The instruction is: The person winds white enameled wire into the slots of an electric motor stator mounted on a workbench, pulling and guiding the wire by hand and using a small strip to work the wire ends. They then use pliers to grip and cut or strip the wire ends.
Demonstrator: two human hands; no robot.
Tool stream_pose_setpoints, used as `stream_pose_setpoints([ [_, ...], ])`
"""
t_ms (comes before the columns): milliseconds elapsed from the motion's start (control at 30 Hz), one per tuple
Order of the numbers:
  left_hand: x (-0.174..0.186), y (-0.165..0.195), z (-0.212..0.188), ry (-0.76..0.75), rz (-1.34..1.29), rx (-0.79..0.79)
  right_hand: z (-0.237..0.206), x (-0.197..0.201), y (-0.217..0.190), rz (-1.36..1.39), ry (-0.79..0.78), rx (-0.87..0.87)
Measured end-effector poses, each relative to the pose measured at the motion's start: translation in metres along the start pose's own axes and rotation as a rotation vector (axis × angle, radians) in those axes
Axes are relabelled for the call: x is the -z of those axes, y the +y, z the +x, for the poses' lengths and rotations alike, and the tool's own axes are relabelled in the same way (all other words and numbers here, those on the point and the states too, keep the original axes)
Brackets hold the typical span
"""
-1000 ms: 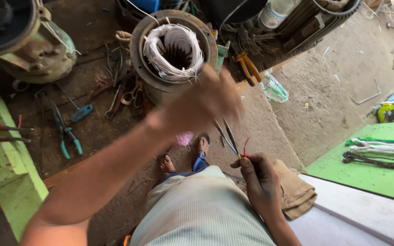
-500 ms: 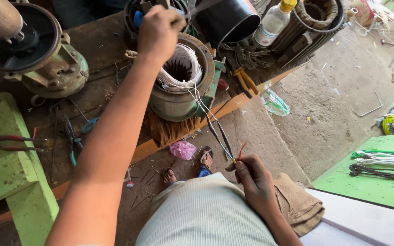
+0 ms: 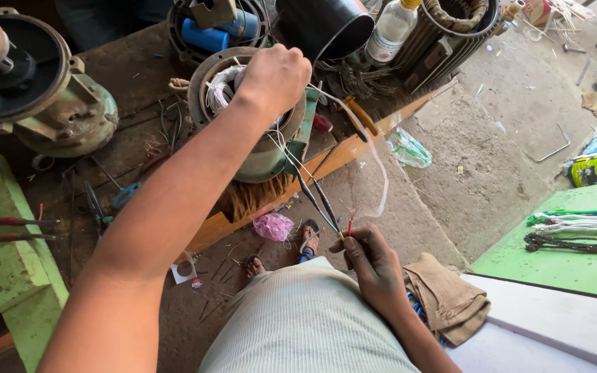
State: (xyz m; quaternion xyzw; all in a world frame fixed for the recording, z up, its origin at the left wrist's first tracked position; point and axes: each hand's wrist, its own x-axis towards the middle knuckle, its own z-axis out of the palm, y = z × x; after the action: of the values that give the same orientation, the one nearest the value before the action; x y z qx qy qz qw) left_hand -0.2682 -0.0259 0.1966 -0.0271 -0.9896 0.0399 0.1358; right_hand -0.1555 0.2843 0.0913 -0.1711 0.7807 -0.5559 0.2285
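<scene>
My left hand (image 3: 273,77) is closed over the top of a round metal motor stator (image 3: 257,148) with white winding wires (image 3: 220,86), standing on a dark workbench (image 3: 133,117). It grips white cord or wire at the stator's rim. My right hand (image 3: 373,261) is lower, near my lap, pinching the ends of thin dark lead wires (image 3: 316,193) that run up to the stator. Small red and yellow wire tips stick out above its fingers. A clear sleeve tube (image 3: 374,162) loops from the stator toward my right hand.
A big motor housing (image 3: 32,90) sits at left, pliers (image 3: 112,204) lie on the bench, a black pot (image 3: 326,27) and plastic bottle (image 3: 390,31) at the back. Green board with cord bundles (image 3: 575,231) at right, folded cloth (image 3: 443,297) by my right forearm, concrete floor beneath.
My left hand rose from near my right hand up to the stator top and now rests on its rim. My right hand has stayed low, holding the wire ends.
</scene>
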Motion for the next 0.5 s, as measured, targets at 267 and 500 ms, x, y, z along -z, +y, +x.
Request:
stream_pose_setpoints([
  [267, -0.001, -0.022, -0.04, 0.265, -0.387, -0.07, -0.001, -0.001, 0.001, 0.01, 0.016, -0.008],
  [500, -0.014, -0.017, -0.042, 0.211, -0.472, -0.05, -0.004, 0.0, -0.003, 0.032, -0.013, -0.015],
])
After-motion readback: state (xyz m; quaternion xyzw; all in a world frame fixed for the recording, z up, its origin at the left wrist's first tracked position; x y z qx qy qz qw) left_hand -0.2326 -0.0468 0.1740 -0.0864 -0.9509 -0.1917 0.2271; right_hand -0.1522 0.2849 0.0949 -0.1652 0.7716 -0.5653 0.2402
